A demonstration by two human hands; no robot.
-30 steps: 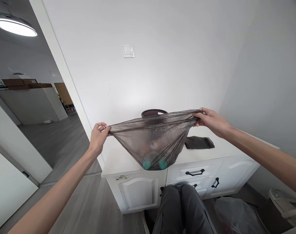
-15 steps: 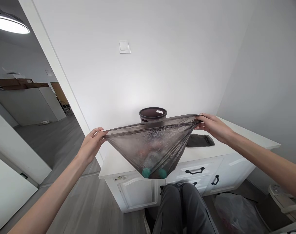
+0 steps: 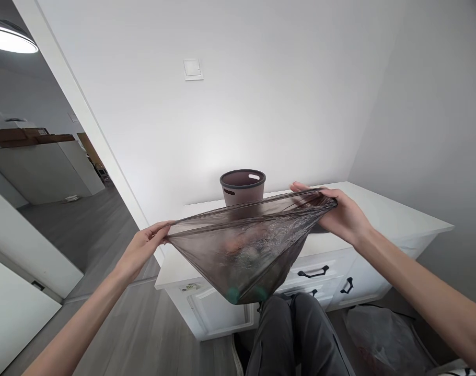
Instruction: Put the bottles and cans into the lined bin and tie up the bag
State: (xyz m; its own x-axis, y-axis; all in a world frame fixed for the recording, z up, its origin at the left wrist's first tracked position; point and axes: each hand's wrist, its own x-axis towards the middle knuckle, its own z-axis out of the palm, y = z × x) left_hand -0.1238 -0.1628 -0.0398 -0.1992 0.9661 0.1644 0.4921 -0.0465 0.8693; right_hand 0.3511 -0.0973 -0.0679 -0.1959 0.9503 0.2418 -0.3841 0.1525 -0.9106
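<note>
A thin, dark see-through garbage bag (image 3: 253, 240) is stretched wide between my hands, in front of the cabinet. My left hand (image 3: 146, 245) pinches its left corner between thumb and fingers. The right corner is gripped by my right hand (image 3: 341, 211), thumb on the near side and fingers behind the film. Inside the sagging bag show blurred orange, whitish and green items, which I cannot name. Behind it a brownish trash can (image 3: 243, 183) with handle cutouts stands on the cabinet top, its lower part seen through the film. A dark folded thing (image 3: 319, 228) lies mostly hidden behind the bag and right hand.
The white cabinet (image 3: 398, 219) has black handles (image 3: 313, 272). My legs (image 3: 300, 334) are close to its front. On the floor at the right lies a clear plastic bag (image 3: 382, 334). A light switch (image 3: 193, 69) is on the wall, and a doorway opens at the left.
The bag has come lower and nearer. My left hand moved down, and my right hand shifted its hold, fingers now spread behind the film. More of the trash can shows.
</note>
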